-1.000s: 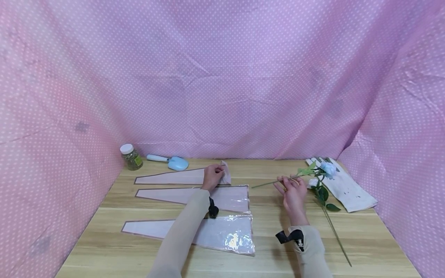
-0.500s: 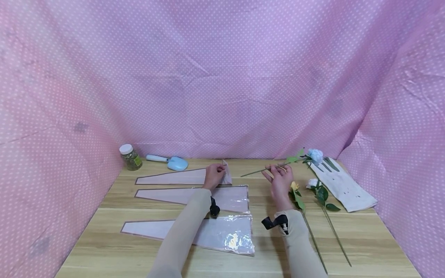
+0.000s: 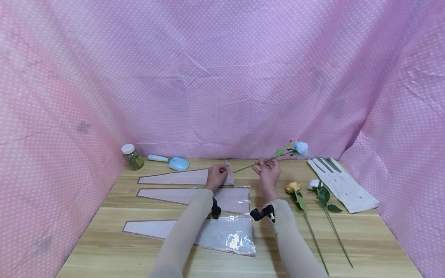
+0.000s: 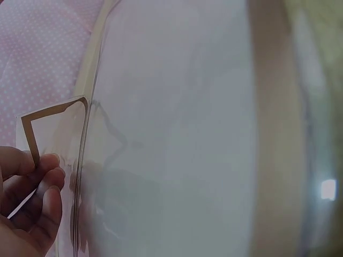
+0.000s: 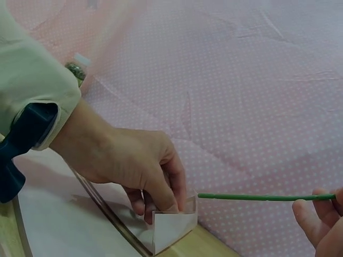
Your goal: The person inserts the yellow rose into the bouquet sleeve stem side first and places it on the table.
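Observation:
My left hand (image 3: 216, 176) pinches the raised edge of the farthest flower sleeve (image 3: 177, 177), a tapered pale wrapper with a brown border. In the left wrist view the fingertips grip that folded-back edge (image 4: 33, 136). My right hand (image 3: 269, 175) holds a pale blue artificial rose (image 3: 301, 148) by its green stem (image 5: 252, 197), the bloom pointing up and right. The stem's bare end lies close to the sleeve's wide mouth, with a small gap between them in the right wrist view. Two similar sleeves, a middle one (image 3: 234, 197) and a near one (image 3: 222, 235), lie flat below.
On the right lie a yellow rose (image 3: 293, 188) and a white rose (image 3: 314, 184), stems toward me. Beside them is a pair of white gloves (image 3: 342, 185). A lidded jar (image 3: 133, 157) and a light blue trowel (image 3: 178, 163) sit at the back left. Pink dotted cloth (image 3: 222, 96) walls the table.
My right hand has carried the blue rose left, bringing its stem end up to the far sleeve's mouth and uncovering the yellow rose. The left hand has kept its pinch almost in place.

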{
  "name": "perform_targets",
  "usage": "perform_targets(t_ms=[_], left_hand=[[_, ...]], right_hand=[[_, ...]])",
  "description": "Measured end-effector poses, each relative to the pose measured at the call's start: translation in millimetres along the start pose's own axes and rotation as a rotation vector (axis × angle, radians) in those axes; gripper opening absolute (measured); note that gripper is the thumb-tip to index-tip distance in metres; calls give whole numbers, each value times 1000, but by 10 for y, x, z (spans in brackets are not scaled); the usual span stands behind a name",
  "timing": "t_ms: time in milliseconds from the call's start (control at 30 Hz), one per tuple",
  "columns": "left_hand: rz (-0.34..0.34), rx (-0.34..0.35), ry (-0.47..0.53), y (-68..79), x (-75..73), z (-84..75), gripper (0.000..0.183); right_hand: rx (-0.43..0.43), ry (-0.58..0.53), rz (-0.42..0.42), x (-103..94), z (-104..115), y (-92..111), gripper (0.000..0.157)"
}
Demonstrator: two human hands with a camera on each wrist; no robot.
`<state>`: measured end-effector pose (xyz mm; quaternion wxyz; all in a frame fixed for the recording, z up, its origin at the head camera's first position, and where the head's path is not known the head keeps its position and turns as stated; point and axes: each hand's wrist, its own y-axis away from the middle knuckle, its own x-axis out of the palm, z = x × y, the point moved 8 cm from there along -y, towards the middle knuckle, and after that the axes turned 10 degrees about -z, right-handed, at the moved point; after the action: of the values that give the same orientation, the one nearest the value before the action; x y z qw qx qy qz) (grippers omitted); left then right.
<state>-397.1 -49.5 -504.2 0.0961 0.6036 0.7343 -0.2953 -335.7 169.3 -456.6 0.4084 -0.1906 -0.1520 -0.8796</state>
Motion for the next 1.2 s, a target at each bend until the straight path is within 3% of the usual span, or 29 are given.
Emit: perform_targets(t_ms=[300,633,967,1200], left_hand=[[5,-4,8,13,1,-19,6],[10,-21,41,21,30,-11,6],[10,-22,28,12,27,-30,6],[17,-1,37,6,33,-109,7]], right_hand=[[-32,66,-4,148,-112,-27,25],[-132,164,20,218,-153,-32,30],[-174,191,-1,155,-169,-90,23],[-146,218,-1,97,-246,-113,26]])
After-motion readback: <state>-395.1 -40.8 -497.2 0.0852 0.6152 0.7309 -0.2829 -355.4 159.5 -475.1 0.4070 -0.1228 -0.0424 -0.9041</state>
